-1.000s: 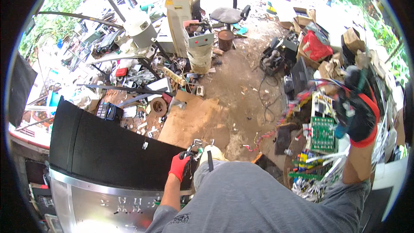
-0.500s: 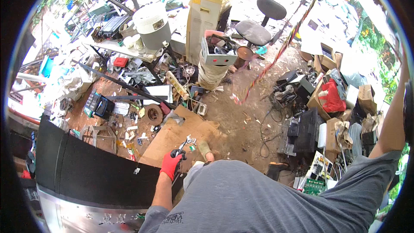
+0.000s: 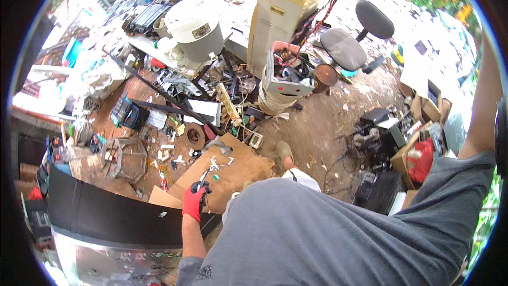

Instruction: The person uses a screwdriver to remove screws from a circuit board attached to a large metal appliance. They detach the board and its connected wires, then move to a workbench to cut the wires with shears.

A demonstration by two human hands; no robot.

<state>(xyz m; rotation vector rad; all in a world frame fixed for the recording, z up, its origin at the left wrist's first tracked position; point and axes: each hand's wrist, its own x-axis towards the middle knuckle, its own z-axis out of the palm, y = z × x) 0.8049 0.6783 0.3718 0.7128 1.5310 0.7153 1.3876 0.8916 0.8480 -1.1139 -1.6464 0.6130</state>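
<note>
My left hand (image 3: 194, 201), in a red glove with black fingers, is closed round a slim hand tool (image 3: 203, 177) with a silvery end; its exact kind is not clear. The tool points over a sheet of brown cardboard (image 3: 243, 159) on the ground, where small white scraps (image 3: 214, 165) lie just past its tip. My right arm (image 3: 480, 95) is raised along the right rim, and its hand is out of the picture. A bundle of reddish wires (image 3: 332, 1) hangs from the upper edge down to an open box of parts (image 3: 286, 86) on a white wrapped stand (image 3: 275, 100).
A tall cream cabinet (image 3: 272, 24), a whitish tub (image 3: 194, 32) and a grey office chair (image 3: 344, 48) stand ahead. Cartons and dark electronics (image 3: 373, 190) crowd the right. A black panel (image 3: 116, 206) borders the lower left; a glass-sided frame (image 3: 124, 159) lies beyond it.
The wire bundle has swung left and up, its lower end now at the box of parts. My view has shifted, and a foot shows farther forward. My left hand keeps the tool.
</note>
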